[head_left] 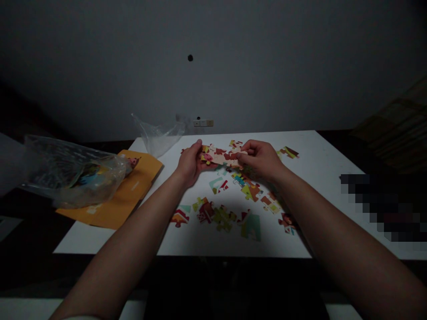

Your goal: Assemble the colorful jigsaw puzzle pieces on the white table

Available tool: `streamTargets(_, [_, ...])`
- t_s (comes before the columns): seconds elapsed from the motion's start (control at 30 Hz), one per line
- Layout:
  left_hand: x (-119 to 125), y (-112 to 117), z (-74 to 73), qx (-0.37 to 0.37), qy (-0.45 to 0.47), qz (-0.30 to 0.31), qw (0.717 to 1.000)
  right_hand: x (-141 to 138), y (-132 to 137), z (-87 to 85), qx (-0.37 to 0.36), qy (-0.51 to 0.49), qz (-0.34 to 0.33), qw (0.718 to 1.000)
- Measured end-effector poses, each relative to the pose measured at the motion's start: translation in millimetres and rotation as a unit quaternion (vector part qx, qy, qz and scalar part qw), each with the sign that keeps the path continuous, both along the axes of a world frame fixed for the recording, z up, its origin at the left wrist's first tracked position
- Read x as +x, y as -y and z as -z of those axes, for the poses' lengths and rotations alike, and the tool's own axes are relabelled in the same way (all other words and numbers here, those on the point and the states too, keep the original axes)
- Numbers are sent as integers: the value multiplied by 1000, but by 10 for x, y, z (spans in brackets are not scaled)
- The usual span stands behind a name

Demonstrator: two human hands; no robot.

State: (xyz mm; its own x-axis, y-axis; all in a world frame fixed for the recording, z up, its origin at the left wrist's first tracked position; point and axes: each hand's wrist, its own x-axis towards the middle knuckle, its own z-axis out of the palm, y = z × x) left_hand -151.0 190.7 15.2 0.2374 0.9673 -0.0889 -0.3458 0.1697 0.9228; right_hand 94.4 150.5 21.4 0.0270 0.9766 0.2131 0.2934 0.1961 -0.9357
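Between my hands, just above the table, is a strip of joined jigsaw puzzle pieces (222,157) with a brown-and-cream pattern and a pink patch. My left hand (191,164) holds its left end, thumb up along the edge and fingers underneath. At the right end, my right hand (262,159) pinches the strip between thumb and fingers. Loose puzzle pieces lie below on the table, among them a red barn piece (206,212), a green piece (223,218) and a pale green piece (251,226). Other pieces are partly hidden behind my hands and right forearm.
A white table (200,242) carries everything. On its left, a clear plastic bag (96,182) with colourful contents rests over an orange envelope (142,182). Another clear bag (160,135) stands at the back left. A puzzle piece (289,152) lies at the back right.
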Motion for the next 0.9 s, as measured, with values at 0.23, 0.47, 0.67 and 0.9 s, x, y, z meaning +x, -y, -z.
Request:
streamTargets(0.23, [-13,5,-17,-16,8,16,1000,2,7,-13,-11,-4,-5,1000])
streamTargets(0.47, [4,74,-34,41,-25,25,999,-4,5,-5,-9,4,0,1000])
streamTargets(0.67, [14,96,-33,50,-43,20,998,-13,5,5,-5,-11,-3,1000])
streamTargets(0.9, [13,71,5,75,-81,-19,994,-48,-20,-39,-9,-107,27,994])
